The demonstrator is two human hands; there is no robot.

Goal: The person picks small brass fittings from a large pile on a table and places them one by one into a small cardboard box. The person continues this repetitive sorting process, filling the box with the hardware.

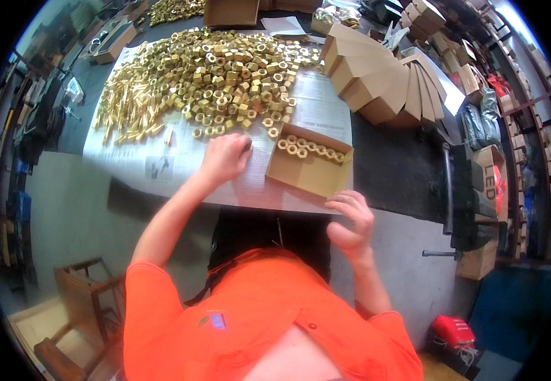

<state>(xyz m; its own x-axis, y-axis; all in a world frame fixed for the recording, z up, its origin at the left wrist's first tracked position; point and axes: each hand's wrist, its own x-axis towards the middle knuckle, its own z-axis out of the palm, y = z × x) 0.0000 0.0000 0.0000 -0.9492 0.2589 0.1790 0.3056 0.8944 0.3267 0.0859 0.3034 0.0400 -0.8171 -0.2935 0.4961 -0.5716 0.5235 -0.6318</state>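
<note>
Left grip (226, 157) was curled, any contents hidden, while the right grip (353, 220), loosely open by the box (307, 177), might have jumbled the rowed nuts (311, 147) inside with a nudge.

Grey floor (408, 260), wooden chair (84, 301), shelves (524, 106) — crowded

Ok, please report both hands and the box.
Left hand curled near nut pile, contents hidden. Right hand at near corner of cardboard box. Some nuts inside; opening unobstructed.

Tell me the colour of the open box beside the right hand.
The box is plain tan-brown, best seen in the head view.
</note>
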